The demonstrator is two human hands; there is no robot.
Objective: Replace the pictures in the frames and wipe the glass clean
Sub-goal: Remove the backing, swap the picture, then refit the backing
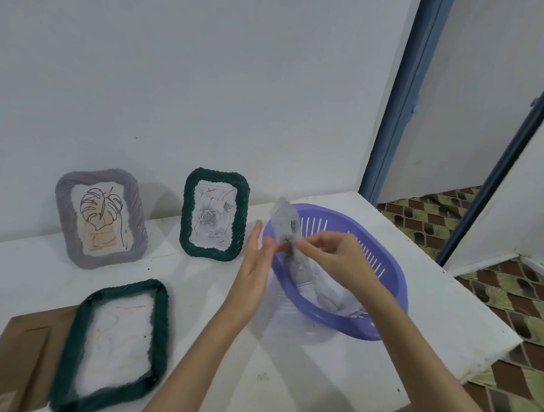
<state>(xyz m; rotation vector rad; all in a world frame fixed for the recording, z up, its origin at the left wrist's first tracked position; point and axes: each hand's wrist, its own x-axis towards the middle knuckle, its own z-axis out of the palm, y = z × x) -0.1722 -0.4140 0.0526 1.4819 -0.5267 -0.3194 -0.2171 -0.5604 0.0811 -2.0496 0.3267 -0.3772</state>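
Head view shows the white table (pixel 333 371) with a purple basket (pixel 384 278) near its right edge. Two frames stand by the back edge: the grey frame (pixel 101 218) and a green frame (pixel 214 214), both with pictures, so these look finished. Another green frame (pixel 111 346) lies face down at the front edge, seemingly still open. The right hand (pixel 328 255) pinches a picture (pixel 286 229) over the basket; the left hand (pixel 257 262), fingers straight, touches its edge.

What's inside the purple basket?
The purple basket holds gray-white cloth, which the right hand pinches and lifts at one end. Whatever lies under the cloth is covered.
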